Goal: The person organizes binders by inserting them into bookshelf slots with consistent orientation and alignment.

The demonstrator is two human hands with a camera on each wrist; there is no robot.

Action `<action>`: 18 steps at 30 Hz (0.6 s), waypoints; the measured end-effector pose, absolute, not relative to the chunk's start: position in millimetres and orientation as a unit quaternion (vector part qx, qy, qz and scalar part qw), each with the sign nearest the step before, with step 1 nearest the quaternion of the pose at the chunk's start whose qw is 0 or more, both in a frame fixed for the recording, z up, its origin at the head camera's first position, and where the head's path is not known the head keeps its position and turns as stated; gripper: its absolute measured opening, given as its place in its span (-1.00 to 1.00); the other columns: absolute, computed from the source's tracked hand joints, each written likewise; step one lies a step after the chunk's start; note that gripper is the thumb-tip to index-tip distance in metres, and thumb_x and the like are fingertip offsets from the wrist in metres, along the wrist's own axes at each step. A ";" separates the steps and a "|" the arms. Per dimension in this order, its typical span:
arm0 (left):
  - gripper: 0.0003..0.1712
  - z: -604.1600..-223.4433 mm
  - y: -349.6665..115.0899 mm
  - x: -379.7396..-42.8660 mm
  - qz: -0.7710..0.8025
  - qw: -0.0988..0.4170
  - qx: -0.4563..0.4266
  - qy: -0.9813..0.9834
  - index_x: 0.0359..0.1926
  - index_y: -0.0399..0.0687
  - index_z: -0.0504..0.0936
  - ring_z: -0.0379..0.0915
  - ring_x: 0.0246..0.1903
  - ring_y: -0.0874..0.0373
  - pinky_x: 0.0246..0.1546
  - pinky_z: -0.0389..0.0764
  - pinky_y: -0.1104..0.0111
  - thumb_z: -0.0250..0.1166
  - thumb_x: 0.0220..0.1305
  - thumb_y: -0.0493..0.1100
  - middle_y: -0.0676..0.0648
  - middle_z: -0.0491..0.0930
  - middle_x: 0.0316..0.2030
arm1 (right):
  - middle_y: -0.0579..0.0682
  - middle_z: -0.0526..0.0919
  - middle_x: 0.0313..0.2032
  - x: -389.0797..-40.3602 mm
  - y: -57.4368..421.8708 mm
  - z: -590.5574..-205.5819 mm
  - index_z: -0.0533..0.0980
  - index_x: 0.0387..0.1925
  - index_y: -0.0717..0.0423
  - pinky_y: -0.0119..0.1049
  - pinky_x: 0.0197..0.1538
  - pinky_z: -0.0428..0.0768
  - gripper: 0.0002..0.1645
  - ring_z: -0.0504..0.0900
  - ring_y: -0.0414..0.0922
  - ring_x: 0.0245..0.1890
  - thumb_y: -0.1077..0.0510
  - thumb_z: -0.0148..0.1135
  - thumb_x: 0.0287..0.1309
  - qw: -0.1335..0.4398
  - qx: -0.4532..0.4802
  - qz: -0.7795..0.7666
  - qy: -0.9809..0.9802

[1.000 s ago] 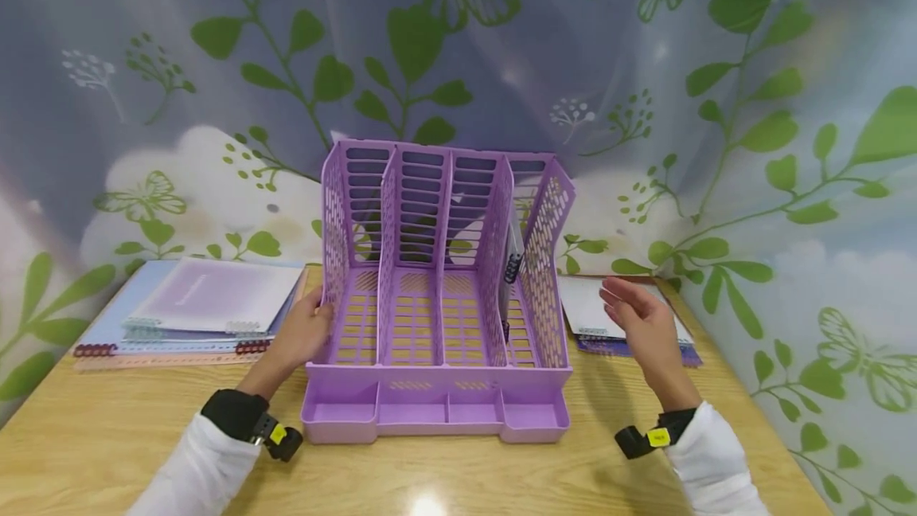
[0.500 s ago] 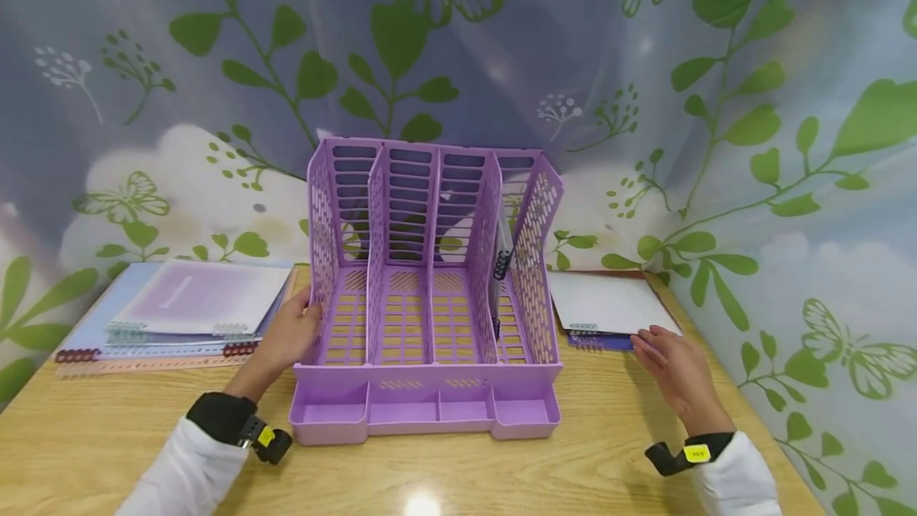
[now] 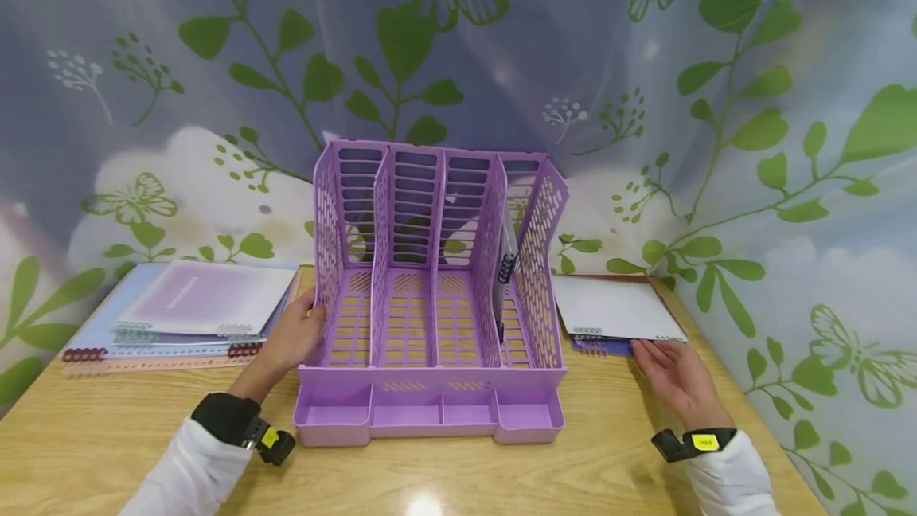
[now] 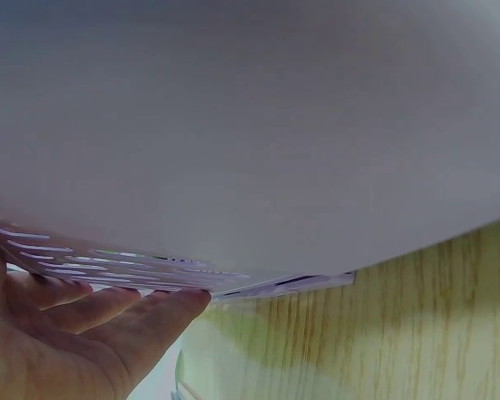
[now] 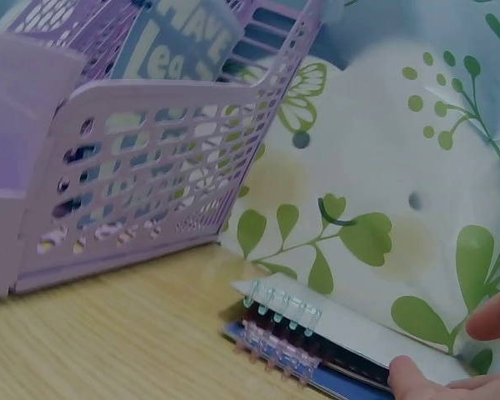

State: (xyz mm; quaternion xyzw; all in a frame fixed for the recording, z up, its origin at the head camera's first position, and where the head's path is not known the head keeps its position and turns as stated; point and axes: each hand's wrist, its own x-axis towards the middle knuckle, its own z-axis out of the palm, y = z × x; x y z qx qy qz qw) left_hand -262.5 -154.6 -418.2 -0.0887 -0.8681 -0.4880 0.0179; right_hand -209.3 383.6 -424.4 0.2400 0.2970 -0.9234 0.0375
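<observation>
So there's a purple plastic organizer standing mid-table: four tall slots, walls punched with oblong holes, a row of shallow trays along the front. The left hand lies against the outside of its left wall, fingers pretty straight; the left wrist view is mostly one blurry greyish surface and the thumb's hidden, so I can't swear to more than that. The right hand is at the near edge of the right-hand notebooks, digits spread apart, one fingertip touching the edge. That stack has a smooth white top with pale green rings and a blue cover underneath with pinkish rings. A lettered notebook stands on edge in the rightmost slot, side wall between it and the right hand. Over on the left there's a flat pile of notebooks, lilac on top. The table is light woodgrain with a glare spot; behind hangs a creased, leafy backdrop with butterflies.
</observation>
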 end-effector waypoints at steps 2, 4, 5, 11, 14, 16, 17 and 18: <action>-0.50 -418.1 -154.4 -262.7 -0.485 0.018 -0.086 -0.870 0.31 -0.46 0.22 0.42 0.02 -0.31 0.07 0.38 -0.09 -0.23 0.45 -0.27 -0.49 0.49 -0.01 | -0.08 -0.19 0.38 -211.7 384.5 -425.6 -0.53 0.44 -0.27 -0.40 0.30 0.20 -0.18 -0.14 -0.20 0.41 0.23 -0.34 0.46 0.038 0.241 -0.929 0.278; -0.50 -418.1 -154.7 -263.3 -0.483 0.020 -0.085 -0.871 0.31 -0.46 0.22 0.41 0.03 -0.32 0.09 0.36 -0.09 -0.23 0.45 -0.27 -0.49 0.48 0.00 | -0.13 -0.21 0.39 -214.0 385.1 -427.0 -0.51 0.44 -0.30 -0.39 0.30 0.21 -0.17 -0.14 -0.22 0.41 0.25 -0.33 0.45 0.040 0.246 -0.936 0.247; -0.50 -418.2 -154.8 -263.6 -0.483 0.021 -0.085 -0.871 0.31 -0.45 0.22 0.41 0.03 -0.32 0.10 0.36 -0.10 -0.22 0.45 -0.27 -0.49 0.48 0.00 | -0.15 -0.22 0.40 -215.0 385.2 -427.8 -0.49 0.44 -0.30 -0.39 0.30 0.21 -0.17 -0.14 -0.23 0.41 0.25 -0.32 0.44 0.042 0.247 -0.939 0.234; -0.51 -420.1 -154.5 -264.5 -0.486 0.024 -0.083 -0.870 0.30 -0.44 0.25 0.44 -0.01 -0.30 0.07 0.38 -0.08 -0.20 0.44 -0.28 -0.47 0.52 -0.05 | -0.19 -0.09 0.33 -219.2 387.0 -428.8 -0.36 0.46 -0.26 -0.39 0.30 0.21 -0.21 -0.05 -0.24 0.38 0.25 -0.25 0.44 0.048 0.247 -0.946 0.206; -0.50 -420.7 -154.3 -264.3 -0.490 0.022 -0.083 -0.868 0.30 -0.44 0.24 0.44 -0.01 -0.30 0.07 0.39 -0.07 -0.21 0.44 -0.28 -0.47 0.51 -0.04 | -0.16 -0.04 0.28 -220.7 387.6 -427.2 -0.32 0.44 -0.25 -0.41 0.29 0.23 -0.23 -0.02 -0.25 0.37 0.25 -0.23 0.43 0.051 0.247 -0.944 0.212; -0.50 -420.8 -154.5 -263.9 -0.492 0.022 -0.082 -0.867 0.30 -0.45 0.24 0.44 -0.01 -0.30 0.07 0.39 -0.07 -0.21 0.44 -0.28 -0.48 0.50 -0.03 | -0.14 -0.03 0.27 -222.1 387.4 -426.1 -0.32 0.44 -0.25 -0.40 0.28 0.23 -0.24 -0.03 -0.24 0.37 0.25 -0.23 0.44 0.051 0.245 -0.944 0.217; -0.50 -420.8 -154.7 -263.7 -0.493 0.022 -0.081 -0.866 0.30 -0.45 0.24 0.44 0.00 -0.30 0.08 0.38 -0.07 -0.21 0.44 -0.28 -0.48 0.50 -0.02 | -0.15 -0.03 0.28 -222.9 387.3 -425.6 -0.31 0.44 -0.25 -0.40 0.29 0.23 -0.24 -0.04 -0.25 0.38 0.25 -0.23 0.44 0.052 0.244 -0.945 0.211; -0.50 -420.9 -155.0 -263.6 -0.494 0.023 -0.081 -0.866 0.30 -0.45 0.24 0.44 0.00 -0.30 0.08 0.38 -0.07 -0.21 0.44 -0.27 -0.48 0.50 -0.02 | -0.16 -0.04 0.28 -224.1 387.3 -425.3 -0.31 0.45 -0.26 -0.40 0.29 0.22 -0.23 -0.05 -0.25 0.38 0.25 -0.23 0.44 0.052 0.241 -0.947 0.207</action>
